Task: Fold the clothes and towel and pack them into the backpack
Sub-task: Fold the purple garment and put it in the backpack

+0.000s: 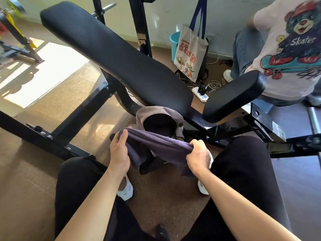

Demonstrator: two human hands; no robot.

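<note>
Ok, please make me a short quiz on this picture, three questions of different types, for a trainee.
1. True or false: only the left hand grips the dark garment.
2. Where is the open backpack? A) on the bench B) on the floor, beyond the hands C) on the person's lap
3. Fill in: the tote bag hangs in front of a blue ____.
Key: 1 false, the right hand grips it too; 2 B; 3 bucket.
</note>
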